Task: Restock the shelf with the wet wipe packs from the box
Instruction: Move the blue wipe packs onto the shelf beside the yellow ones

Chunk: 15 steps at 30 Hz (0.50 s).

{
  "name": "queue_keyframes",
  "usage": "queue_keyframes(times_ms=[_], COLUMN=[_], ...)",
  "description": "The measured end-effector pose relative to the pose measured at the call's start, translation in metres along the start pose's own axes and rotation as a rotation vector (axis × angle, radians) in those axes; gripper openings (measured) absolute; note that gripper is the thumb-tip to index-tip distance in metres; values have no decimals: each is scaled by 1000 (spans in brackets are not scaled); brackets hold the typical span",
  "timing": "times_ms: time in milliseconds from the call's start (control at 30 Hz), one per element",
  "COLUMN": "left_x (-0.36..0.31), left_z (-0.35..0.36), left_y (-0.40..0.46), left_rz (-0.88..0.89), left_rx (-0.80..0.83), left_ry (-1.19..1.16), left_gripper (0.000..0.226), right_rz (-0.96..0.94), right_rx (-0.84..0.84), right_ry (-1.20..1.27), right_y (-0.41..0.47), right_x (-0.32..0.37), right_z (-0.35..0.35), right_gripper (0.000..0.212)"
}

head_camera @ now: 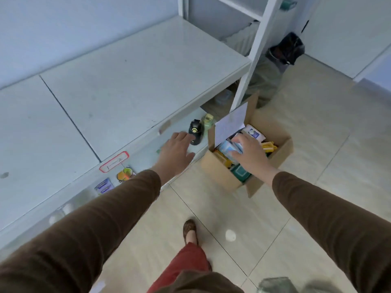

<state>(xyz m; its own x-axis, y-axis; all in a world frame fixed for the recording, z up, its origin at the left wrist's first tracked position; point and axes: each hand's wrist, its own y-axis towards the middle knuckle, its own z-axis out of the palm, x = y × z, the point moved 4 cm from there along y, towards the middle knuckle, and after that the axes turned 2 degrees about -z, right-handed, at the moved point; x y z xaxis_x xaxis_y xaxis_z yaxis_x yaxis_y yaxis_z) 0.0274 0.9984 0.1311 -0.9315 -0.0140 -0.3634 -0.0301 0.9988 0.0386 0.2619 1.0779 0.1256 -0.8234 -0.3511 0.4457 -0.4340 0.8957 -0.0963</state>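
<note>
Wipe pack (229, 147) stands tilted in box (220, 174), right fingers (238, 152) gripping; left fingers (182, 137) spread.

The shelf (131, 81) fills the upper left of the frame. The box (220, 176) stands on the floor (306, 132) at centre right, just beside the shelf's lower tier. Wet wipe packs (227, 148) lie in the box under the right hand (251, 154). Left of the box, two bottles (195, 132) stand on the lower tier, with the left hand (175, 153) before them.
</note>
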Motion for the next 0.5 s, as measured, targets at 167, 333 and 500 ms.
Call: queue_keyframes(times_ms=[167,333,500], left_x=[-18,-33,-46], left_z=[80,151,209], left_y=[63,122,166], left_rz=[-33,-102,-158], left_rx=[130,301,425], left_ry=[-53,-68,-48], left_gripper=[48,47,45], right_rz=[149,309,386], right_rx=[110,261,362], right_ry=[103,196,259], right_y=[43,73,104], right_x=[-98,-183,-246], right_z=[19,47,71], right_gripper=[34,45,51])
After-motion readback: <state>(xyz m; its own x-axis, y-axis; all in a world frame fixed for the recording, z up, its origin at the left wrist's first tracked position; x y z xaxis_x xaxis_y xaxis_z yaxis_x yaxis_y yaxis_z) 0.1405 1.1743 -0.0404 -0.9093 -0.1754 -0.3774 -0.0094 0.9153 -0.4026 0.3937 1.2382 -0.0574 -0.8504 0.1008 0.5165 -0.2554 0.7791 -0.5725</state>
